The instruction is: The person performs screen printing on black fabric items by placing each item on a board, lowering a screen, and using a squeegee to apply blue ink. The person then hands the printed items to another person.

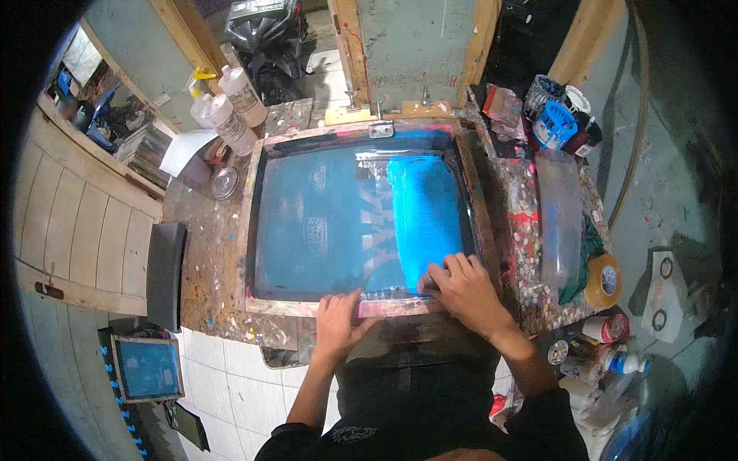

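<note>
A wooden-framed printing screen (307,307) lies on the worktable in front of me, with a teal mesh (292,223). A broad band of bright blue ink (423,211) runs from far to near on the mesh's right part, beside pale lettering. My left hand (338,319) grips the near rail of the frame, fingers over its top. At the near end of the ink, my right hand (461,288) is closed on a dark tool that looks like a squeegee (425,285), mostly hidden under the fingers. A metal hinge clamp (380,129) sits on the far rail.
Plastic bottles (231,123) and a round lid (225,183) stand at the far left. Ink tubs (555,123), a clear plastic sheet (560,223) and a tape roll (603,281) are at the right. A smaller screen (148,369) rests low at left; a motorcycle (265,31) stands beyond the table.
</note>
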`<action>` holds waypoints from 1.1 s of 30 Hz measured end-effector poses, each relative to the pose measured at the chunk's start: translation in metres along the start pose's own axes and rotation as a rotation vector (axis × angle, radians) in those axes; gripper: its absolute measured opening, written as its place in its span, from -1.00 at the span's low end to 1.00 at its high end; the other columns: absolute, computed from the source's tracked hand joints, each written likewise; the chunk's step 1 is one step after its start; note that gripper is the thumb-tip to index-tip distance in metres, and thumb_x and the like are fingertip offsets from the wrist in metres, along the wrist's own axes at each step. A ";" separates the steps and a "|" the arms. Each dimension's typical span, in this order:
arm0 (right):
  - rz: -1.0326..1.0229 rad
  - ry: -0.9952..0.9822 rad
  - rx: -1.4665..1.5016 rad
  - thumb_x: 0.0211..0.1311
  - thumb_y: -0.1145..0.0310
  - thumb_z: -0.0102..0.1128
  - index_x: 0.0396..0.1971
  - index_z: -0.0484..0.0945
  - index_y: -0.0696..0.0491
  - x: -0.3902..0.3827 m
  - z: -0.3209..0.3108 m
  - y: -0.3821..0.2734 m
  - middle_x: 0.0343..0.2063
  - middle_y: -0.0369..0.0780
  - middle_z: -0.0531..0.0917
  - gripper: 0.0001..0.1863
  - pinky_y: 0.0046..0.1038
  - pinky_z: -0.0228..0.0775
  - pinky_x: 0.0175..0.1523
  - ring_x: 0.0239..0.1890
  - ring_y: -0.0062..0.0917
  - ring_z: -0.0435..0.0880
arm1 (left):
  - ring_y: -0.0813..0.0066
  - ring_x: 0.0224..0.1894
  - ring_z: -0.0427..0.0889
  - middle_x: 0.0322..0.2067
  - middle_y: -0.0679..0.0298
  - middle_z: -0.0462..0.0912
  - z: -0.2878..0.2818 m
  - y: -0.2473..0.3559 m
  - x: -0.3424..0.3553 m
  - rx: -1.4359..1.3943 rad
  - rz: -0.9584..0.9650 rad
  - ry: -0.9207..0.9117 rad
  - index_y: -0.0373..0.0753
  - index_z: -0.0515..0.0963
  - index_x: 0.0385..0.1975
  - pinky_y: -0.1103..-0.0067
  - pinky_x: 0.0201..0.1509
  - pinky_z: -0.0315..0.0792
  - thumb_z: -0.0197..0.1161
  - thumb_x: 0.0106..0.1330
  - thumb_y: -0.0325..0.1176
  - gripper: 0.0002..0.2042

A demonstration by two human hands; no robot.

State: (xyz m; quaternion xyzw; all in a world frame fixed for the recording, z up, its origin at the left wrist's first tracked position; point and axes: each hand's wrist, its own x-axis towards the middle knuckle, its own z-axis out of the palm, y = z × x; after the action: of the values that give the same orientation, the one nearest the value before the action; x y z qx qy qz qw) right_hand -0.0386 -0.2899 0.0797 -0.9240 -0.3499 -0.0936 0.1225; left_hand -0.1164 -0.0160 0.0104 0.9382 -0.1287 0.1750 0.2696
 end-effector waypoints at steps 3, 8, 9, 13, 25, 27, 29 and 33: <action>0.023 -0.008 -0.037 0.24 0.16 0.37 -0.17 0.56 0.00 -0.007 0.010 0.000 -0.33 -0.21 0.52 -0.70 -0.26 0.35 -0.15 -0.21 -0.31 0.55 | 0.14 -0.20 0.54 -0.25 0.16 0.62 0.002 -0.001 -0.003 -0.005 0.037 0.015 -0.29 0.54 0.08 0.29 -0.06 0.38 0.70 -0.09 -0.12 -0.28; 0.048 0.184 -0.099 0.31 0.28 0.21 -0.25 0.59 -0.05 0.071 0.058 0.052 -0.31 -0.17 0.59 -0.89 -0.17 0.48 -0.09 -0.16 -0.23 0.62 | 0.14 -0.20 0.54 -0.25 0.15 0.61 0.003 -0.002 -0.005 -0.013 0.070 0.017 -0.29 0.54 0.08 0.29 -0.02 0.38 0.70 -0.09 -0.13 -0.28; 0.080 0.194 -0.079 0.34 0.27 0.20 -0.25 0.58 -0.05 0.096 0.065 0.072 -0.28 -0.15 0.60 -0.90 -0.11 0.50 -0.08 -0.13 -0.18 0.63 | 0.12 -0.18 0.54 -0.24 0.14 0.61 0.002 -0.001 -0.005 -0.002 0.003 -0.033 -0.29 0.52 0.10 0.28 -0.01 0.38 0.70 -0.08 -0.13 -0.27; 0.081 0.152 0.070 0.24 0.14 0.33 -0.25 0.56 -0.03 0.163 0.054 0.132 -0.26 -0.12 0.65 -0.75 -0.06 0.47 -0.04 -0.11 -0.14 0.69 | 0.06 -0.09 0.51 -0.19 0.07 0.58 0.005 0.004 -0.001 -0.028 -0.203 -0.154 -0.27 0.48 0.18 0.24 0.02 0.37 0.68 -0.05 -0.12 -0.23; 0.084 0.063 0.041 0.24 0.29 0.28 -0.24 0.58 -0.03 0.087 0.048 0.065 -0.29 -0.13 0.64 -0.85 -0.11 0.49 -0.11 -0.17 -0.15 0.66 | 0.07 -0.08 0.48 -0.18 0.10 0.53 0.010 -0.004 -0.007 -0.039 -0.187 -0.171 -0.24 0.46 0.17 0.25 0.06 0.32 0.66 -0.11 -0.24 -0.24; 0.067 0.060 -0.006 0.27 0.31 0.23 -0.24 0.59 -0.07 0.044 0.050 0.033 -0.30 -0.20 0.59 -0.90 -0.17 0.47 -0.13 -0.18 -0.24 0.63 | 0.06 -0.09 0.48 -0.18 0.10 0.52 0.011 -0.005 -0.007 -0.050 -0.185 -0.162 -0.22 0.47 0.16 0.24 0.05 0.33 0.66 -0.11 -0.25 -0.25; 0.090 -0.006 -0.008 0.27 0.21 0.30 -0.14 0.60 -0.09 0.007 0.041 0.003 -0.29 -0.25 0.58 -0.79 -0.18 0.45 -0.10 -0.21 -0.31 0.60 | 0.07 -0.08 0.49 -0.20 0.12 0.55 0.012 -0.005 -0.007 -0.061 -0.188 -0.124 -0.22 0.48 0.15 0.24 0.06 0.33 0.67 -0.12 -0.25 -0.25; 0.123 -0.046 -0.078 0.27 0.21 0.30 0.02 0.57 -0.04 -0.040 0.041 -0.024 -0.14 -0.19 0.59 -0.65 -0.17 0.43 0.02 -0.08 -0.25 0.59 | 0.08 -0.09 0.52 -0.21 0.14 0.58 0.010 0.003 -0.002 -0.071 -0.180 -0.127 -0.22 0.53 0.10 0.24 0.04 0.35 0.67 -0.12 -0.24 -0.30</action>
State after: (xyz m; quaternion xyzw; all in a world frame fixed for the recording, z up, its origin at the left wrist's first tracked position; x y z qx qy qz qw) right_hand -0.0807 -0.2861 0.0344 -0.9498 -0.2910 -0.0782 0.0842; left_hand -0.1168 -0.0233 0.0031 0.9450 -0.0667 0.0855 0.3087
